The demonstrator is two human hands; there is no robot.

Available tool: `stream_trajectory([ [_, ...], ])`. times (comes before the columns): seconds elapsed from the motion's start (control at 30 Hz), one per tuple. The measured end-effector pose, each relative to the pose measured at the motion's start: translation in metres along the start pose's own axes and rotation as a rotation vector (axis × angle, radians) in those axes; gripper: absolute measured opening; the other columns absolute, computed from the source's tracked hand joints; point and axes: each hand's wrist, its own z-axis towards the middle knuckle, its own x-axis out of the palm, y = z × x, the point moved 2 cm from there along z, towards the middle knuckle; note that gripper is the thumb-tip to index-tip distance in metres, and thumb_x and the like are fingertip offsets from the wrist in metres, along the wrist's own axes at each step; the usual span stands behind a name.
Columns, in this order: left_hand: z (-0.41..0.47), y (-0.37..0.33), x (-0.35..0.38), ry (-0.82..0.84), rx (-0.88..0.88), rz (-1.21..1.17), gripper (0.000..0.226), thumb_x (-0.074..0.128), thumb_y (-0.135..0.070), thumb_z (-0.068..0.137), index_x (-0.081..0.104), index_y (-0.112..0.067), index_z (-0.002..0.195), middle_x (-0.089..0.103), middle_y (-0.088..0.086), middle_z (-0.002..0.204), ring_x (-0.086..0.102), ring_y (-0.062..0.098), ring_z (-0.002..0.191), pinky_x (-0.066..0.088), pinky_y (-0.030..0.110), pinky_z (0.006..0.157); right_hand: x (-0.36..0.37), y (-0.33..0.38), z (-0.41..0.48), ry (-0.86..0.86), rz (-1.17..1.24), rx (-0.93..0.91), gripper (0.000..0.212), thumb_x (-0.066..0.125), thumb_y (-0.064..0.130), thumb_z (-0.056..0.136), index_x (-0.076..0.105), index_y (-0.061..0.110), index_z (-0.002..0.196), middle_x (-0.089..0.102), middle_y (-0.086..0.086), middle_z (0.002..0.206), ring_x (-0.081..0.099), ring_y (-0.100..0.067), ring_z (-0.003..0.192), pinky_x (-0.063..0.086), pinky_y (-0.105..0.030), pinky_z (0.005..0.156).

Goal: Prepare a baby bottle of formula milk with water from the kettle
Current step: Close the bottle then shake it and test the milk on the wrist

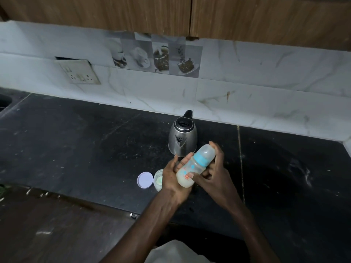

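Note:
A clear baby bottle (195, 165) with a blue collar and a clear cap is tilted, cap pointing up and to the right, above the black counter (76, 145). Pale milk fills its lower part. My left hand (171, 179) presses against the bottle's left side and base. On the other side my right hand (214, 168) holds it, thumb on the lower body and fingers behind the cap. Just behind the hands stands a steel kettle (182, 137) with a black lid and handle. An open formula container (158, 179) sits left of my left hand, its lilac lid (145, 179) lying beside it.
A white tiled wall (266, 88) runs along the back of the counter, with a socket plate (79, 72) at the left. Wooden cabinets (171, 14) hang above. The counter's front edge (114, 205) runs below the lid, with dark floor beyond it.

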Motion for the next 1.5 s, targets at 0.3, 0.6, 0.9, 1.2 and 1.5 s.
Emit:
stream_trajectory([
  [0.3, -0.016, 0.001, -0.005, -0.019, -0.016, 0.088, 0.059, 0.055, -0.047, 0.1, 0.064, -0.002, 0.138, 0.072, 0.017, 0.131, 0.065, 0.032, 0.128, 0.044, 0.045, 0.118, -0.014, 0.039, -0.003, -0.403, 0.179, -0.098, 0.1, 0.09, 0.013, 0.081, 0.029, 0.04, 0.156, 0.068, 0.014, 0.123, 0.075, -0.008, 0.103, 0.062, -0.03, 0.085],
  [0.6, 0.001, -0.011, -0.003, -0.009, -0.109, -0.059, 0.047, 0.053, -0.037, 0.103, 0.069, -0.003, 0.13, 0.071, 0.019, 0.131, 0.067, 0.039, 0.123, 0.043, 0.047, 0.116, 0.035, 0.017, -0.017, -0.321, 0.045, 0.112, 0.095, 0.086, 0.038, 0.084, 0.021, 0.051, 0.153, 0.073, 0.017, 0.114, 0.076, -0.006, 0.095, 0.064, -0.045, 0.084],
  [0.9, -0.008, 0.011, -0.015, 0.088, -0.263, 0.107, 0.055, 0.056, -0.046, 0.098, 0.071, -0.001, 0.126, 0.072, 0.021, 0.128, 0.064, 0.035, 0.126, 0.04, 0.045, 0.12, 0.019, 0.04, -0.032, -0.688, 0.033, 0.078, 0.084, 0.088, 0.019, 0.081, 0.037, 0.045, 0.143, 0.067, 0.015, 0.121, 0.073, -0.004, 0.102, 0.063, -0.035, 0.085],
  [1.2, -0.004, -0.014, -0.018, 0.167, -0.245, 0.071, 0.056, 0.047, -0.051, 0.102, 0.067, -0.009, 0.133, 0.067, 0.012, 0.141, 0.068, 0.036, 0.108, 0.043, 0.033, 0.067, 0.06, 0.035, -0.035, -0.497, 0.113, 0.197, 0.082, 0.086, 0.024, 0.085, 0.035, 0.042, 0.146, 0.073, 0.01, 0.116, 0.077, -0.008, 0.097, 0.066, -0.043, 0.075],
  [1.5, -0.004, -0.034, -0.009, 0.191, -0.152, 0.115, 0.06, 0.052, -0.049, 0.101, 0.067, -0.003, 0.135, 0.069, 0.015, 0.138, 0.068, 0.026, 0.12, 0.048, 0.04, 0.107, 0.047, 0.057, -0.023, -0.893, 0.3, 0.045, 0.074, 0.081, 0.026, 0.088, 0.037, 0.038, 0.147, 0.071, -0.002, 0.124, 0.077, -0.024, 0.098, 0.064, -0.031, 0.063],
])
